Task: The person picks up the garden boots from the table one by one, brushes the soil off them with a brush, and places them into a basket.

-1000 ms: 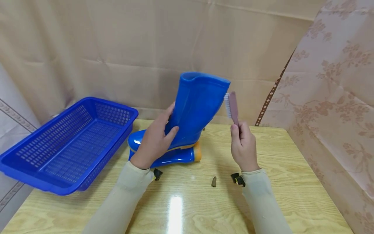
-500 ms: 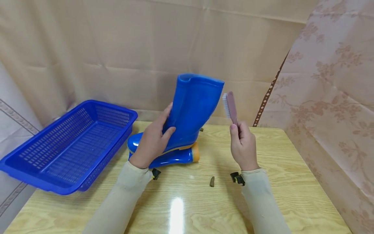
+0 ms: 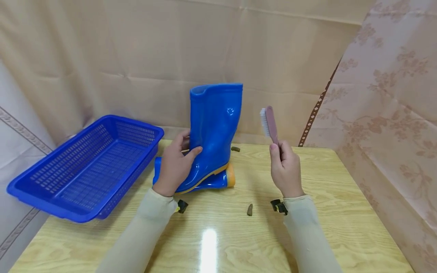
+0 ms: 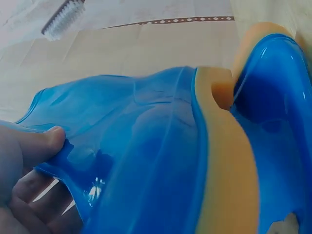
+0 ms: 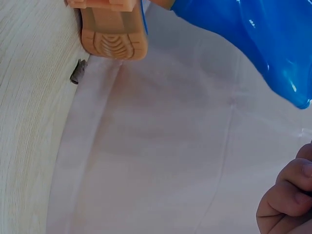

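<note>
A blue rain boot [image 3: 215, 125] with a yellow-orange sole stands nearly upright in the head view. My left hand [image 3: 175, 165] grips its shaft on the left, thumb in front and fingers behind, as the left wrist view also shows. Under it a second blue rain boot [image 3: 220, 182] lies on its side, partly covered. My right hand [image 3: 286, 168] holds a pinkish scrub brush [image 3: 272, 125] by its handle, head up. The white bristles face the boot, with a gap between. In the right wrist view, only curled fingers [image 5: 287, 197] appear at the edge.
At the left, a blue perforated plastic basket [image 3: 136, 171] sits on the wooden table [image 3: 225, 242]. A small brown lump [image 3: 250, 209] lies in front of the boots, and another brown lump [image 3: 235, 149] lies behind. A beige cloth [image 3: 290, 57] hangs at the back.
The held boot has moved left and tipped from leaning right to nearly upright, its toe turning toward me. The gap to the brush has widened. My right hand has barely moved.
</note>
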